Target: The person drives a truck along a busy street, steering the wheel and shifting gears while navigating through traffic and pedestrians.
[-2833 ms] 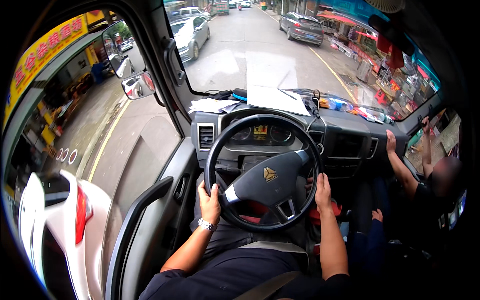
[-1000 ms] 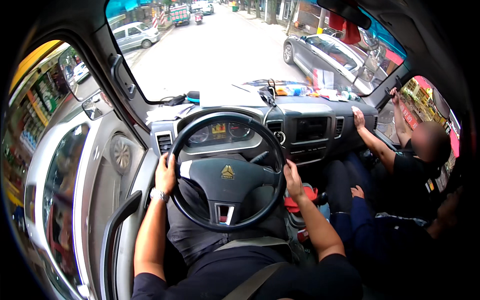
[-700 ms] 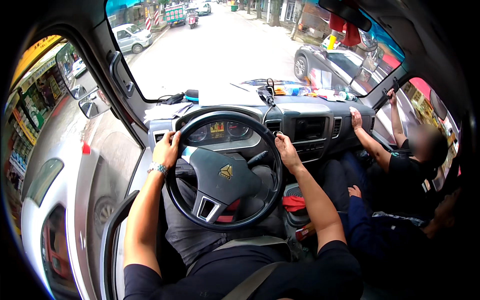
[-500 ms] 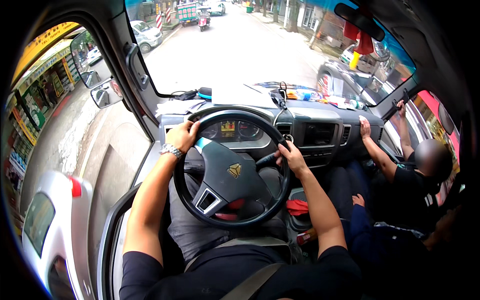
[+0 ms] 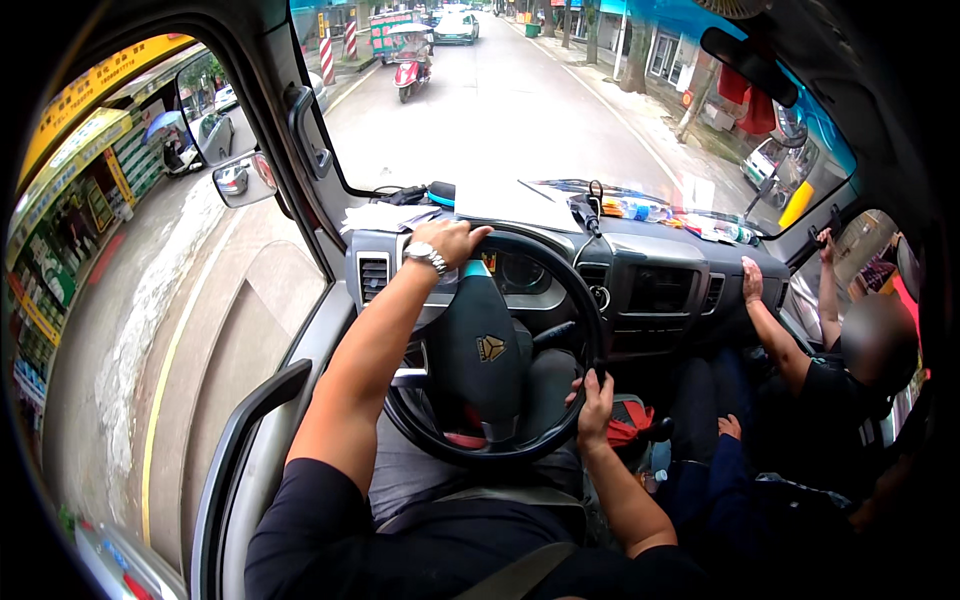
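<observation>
A black steering wheel (image 5: 598,335) with a gold emblem on its hub stands before me, turned to the right. My left hand (image 5: 452,241) is closed over the top of its rim, a silver watch (image 5: 426,257) on that wrist. Lower down on the right side, my right hand (image 5: 594,408) grips the same rim. The instrument cluster (image 5: 522,270) shows partly through the wheel; my left hand and the spokes cover the rest.
Papers (image 5: 515,203) and bottles (image 5: 636,209) lie along the dashboard. A passenger (image 5: 800,365) sits at right, one hand on the dashboard and one on a grab handle. Outside are a red scooter (image 5: 411,70), a pale green car (image 5: 457,28) and roadside trees (image 5: 637,55).
The wheel has turned clockwise: my left hand has risen to its top, my right hand has dropped. The scooter appears larger; the silver car at left has mostly slid out of view.
</observation>
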{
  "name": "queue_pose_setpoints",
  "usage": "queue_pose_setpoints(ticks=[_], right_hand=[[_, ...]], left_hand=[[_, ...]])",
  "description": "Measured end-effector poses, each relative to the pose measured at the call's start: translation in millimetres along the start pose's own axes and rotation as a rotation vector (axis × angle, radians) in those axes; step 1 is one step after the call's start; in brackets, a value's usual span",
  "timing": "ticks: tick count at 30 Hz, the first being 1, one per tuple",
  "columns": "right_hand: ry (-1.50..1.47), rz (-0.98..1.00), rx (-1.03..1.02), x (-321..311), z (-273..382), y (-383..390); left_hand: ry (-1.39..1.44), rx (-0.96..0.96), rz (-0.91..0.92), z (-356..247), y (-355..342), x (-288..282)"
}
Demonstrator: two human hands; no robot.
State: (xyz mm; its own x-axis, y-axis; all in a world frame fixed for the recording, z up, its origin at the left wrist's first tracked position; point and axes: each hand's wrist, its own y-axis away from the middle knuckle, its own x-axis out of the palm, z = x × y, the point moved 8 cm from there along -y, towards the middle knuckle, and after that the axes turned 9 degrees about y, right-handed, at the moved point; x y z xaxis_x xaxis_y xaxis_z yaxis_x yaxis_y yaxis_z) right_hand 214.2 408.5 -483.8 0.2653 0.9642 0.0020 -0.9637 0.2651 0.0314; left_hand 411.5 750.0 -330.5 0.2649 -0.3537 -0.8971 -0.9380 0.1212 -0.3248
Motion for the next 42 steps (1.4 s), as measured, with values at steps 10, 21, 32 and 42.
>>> queue_pose_setpoints(ticks=[10, 21, 32, 42], right_hand=[[-0.100, -0.099, 0.044, 9.7, -6.3, 41.8], [-0.145, -0.091, 0.035, 7.9, -4.6, 44.0], [-0.141, -0.078, 0.043, 6.9, -9.6, 41.7], [-0.116, 0.084, 0.072, 3.0, -4.2, 39.3]], left_hand=[[-0.150, 0.254, 0.131, -19.1, -35.6, 55.2], [0.028, 0.131, 0.014, -15.6, -32.0, 31.5], [0.014, 0.117, 0.024, 4.5, -32.5, 45.8], [0.074, 0.064, 0.072, 43.8, -15.2, 46.3]])
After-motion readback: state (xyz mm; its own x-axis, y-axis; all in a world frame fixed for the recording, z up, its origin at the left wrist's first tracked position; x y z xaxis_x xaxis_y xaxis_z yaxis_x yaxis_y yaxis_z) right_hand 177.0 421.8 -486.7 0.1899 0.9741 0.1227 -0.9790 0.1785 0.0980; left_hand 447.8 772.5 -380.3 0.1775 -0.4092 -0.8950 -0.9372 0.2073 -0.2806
